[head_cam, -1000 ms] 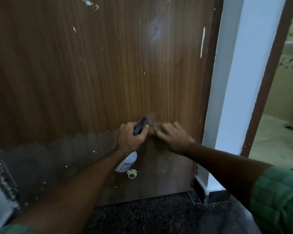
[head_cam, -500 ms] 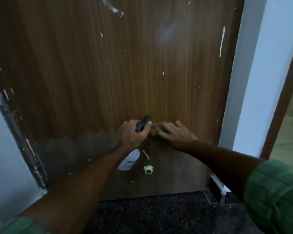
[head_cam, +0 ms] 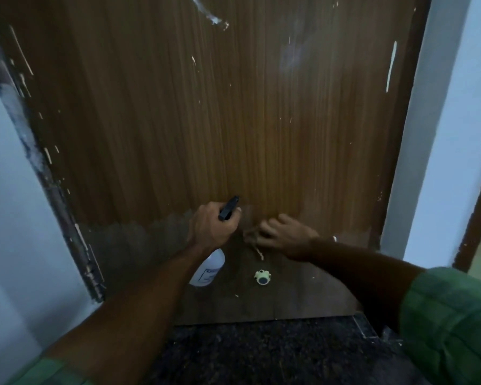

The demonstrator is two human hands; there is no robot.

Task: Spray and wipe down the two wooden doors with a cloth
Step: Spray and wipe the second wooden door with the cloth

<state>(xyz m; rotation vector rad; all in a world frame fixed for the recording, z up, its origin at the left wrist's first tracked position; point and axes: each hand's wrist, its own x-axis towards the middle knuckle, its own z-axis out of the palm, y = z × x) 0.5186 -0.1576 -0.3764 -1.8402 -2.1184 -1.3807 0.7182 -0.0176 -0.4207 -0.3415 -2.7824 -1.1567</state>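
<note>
A brown wooden door (head_cam: 233, 120) fills the view, flecked with white paint, its lower band darker. My left hand (head_cam: 213, 227) grips the black trigger head of a white spray bottle (head_cam: 208, 269), nozzle pointing at the door. My right hand (head_cam: 285, 236) presses a brownish cloth (head_cam: 250, 236) against the door low down, just right of the bottle. The cloth is mostly hidden under my fingers and blurred.
A small pale green door stopper (head_cam: 262, 277) sticks out of the door below my hands. A hinge edge and white wall (head_cam: 9, 218) lie on the left. A white door frame (head_cam: 439, 134) stands right. Dark speckled floor (head_cam: 261, 354) lies below.
The view has shifted left, so the door sits further right and the left wall shows. My right hand with the cloth has slid slightly down and right; my left hand keeps the bottle.
</note>
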